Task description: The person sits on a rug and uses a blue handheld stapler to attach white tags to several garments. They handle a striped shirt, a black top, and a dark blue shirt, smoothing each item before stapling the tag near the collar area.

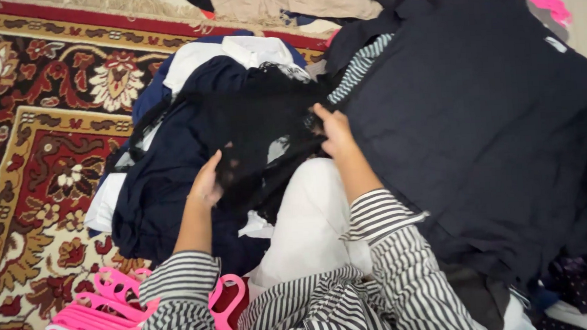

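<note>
Hands hold a piece of sheer black fabric [264,129] above a heap of clothes on a patterned carpet [27,134]. The fabric looks thin and lacy, see-through in places, with a pale patch showing through near its middle. It is crumpled and hangs between the two hands, over the person's lap in white trousers [308,232].

The left hand [207,180] grips the fabric's lower left edge, fingers closed on it. The right hand [335,132] pinches its right edge, fingers also closed on the cloth. Both arms wear black-and-white striped sleeves [395,267].

Under the fabric lies a pile of navy garments [166,186] with a white garment [232,53] on top at the far side. To the right spreads a large dark navy garment [488,126], touching the right hand. A stack of pink hangers [106,316] lies on the carpet by the left elbow. The carpet is red and cream with flowers.
</note>
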